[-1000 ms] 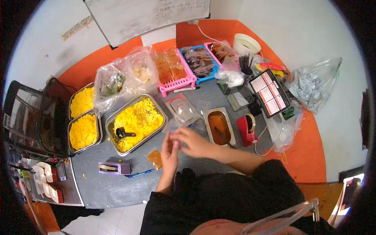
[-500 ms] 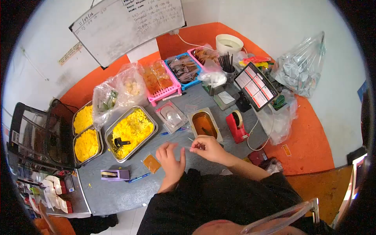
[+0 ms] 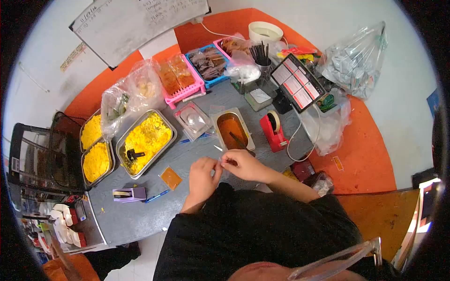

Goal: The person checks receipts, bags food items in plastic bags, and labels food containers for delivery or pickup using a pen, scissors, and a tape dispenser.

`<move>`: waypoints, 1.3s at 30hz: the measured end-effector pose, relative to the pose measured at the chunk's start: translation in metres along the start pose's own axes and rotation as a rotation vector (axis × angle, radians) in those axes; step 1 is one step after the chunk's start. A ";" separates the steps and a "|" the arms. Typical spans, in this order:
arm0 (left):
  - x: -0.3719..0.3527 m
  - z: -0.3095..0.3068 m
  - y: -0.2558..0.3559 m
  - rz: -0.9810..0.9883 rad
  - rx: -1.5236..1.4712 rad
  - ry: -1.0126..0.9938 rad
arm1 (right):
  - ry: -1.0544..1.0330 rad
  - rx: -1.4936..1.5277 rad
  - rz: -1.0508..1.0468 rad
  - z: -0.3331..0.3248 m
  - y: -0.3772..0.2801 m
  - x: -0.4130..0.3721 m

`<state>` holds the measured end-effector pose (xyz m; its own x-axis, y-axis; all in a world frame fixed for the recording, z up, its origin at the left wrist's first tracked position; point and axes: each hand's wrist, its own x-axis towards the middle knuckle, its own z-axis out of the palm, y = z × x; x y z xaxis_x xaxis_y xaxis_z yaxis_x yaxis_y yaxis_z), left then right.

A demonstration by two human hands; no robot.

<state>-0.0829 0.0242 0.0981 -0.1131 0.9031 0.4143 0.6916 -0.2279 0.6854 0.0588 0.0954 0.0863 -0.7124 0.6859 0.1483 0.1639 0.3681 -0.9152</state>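
My left hand (image 3: 202, 174) and my right hand (image 3: 244, 165) meet in front of my chest, fingertips pinched together. Something small and clear, perhaps thin plastic, seems to be between them, but the fingers mostly hide it. Just beyond my right hand stands a metal pan of orange-brown sauce (image 3: 229, 125) with a dark utensil in it. A flat clear packet of orange-brown sauce (image 3: 170, 178) lies on the table left of my left hand. Near it are a purple tape dispenser (image 3: 130, 194) and a blue pen (image 3: 157, 195).
Metal trays of yellow rice (image 3: 149, 136) stand at the left, one with a black scoop (image 3: 136, 154). Pink and blue baskets (image 3: 207, 64) line the back. To the right are a red tape dispenser (image 3: 273, 132) and a tablet (image 3: 298, 83). A person's dark-clothed leg (image 3: 112, 260) shows lower left.
My left hand's fingers, spread apart before, have closed in and come together with my right hand's fingertips. The whole view has shifted slightly as my head moved.
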 end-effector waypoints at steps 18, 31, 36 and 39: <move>0.009 0.010 0.017 0.149 0.032 -0.137 | 0.119 -0.426 -0.129 -0.009 -0.001 -0.032; -0.022 0.032 -0.049 -0.254 -0.391 -0.047 | 0.393 -0.100 0.196 -0.022 0.084 -0.038; -0.027 0.036 -0.057 -0.250 -0.666 -0.016 | 0.799 0.006 -0.023 -0.026 0.114 0.009; -0.027 0.035 -0.055 -0.284 -0.848 0.006 | 0.641 0.189 0.108 -0.031 0.123 0.038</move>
<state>-0.0926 0.0247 0.0282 -0.2048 0.9652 0.1628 -0.1229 -0.1903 0.9740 0.0733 0.1867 -0.0093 -0.1436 0.9709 0.1917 0.0477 0.2003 -0.9786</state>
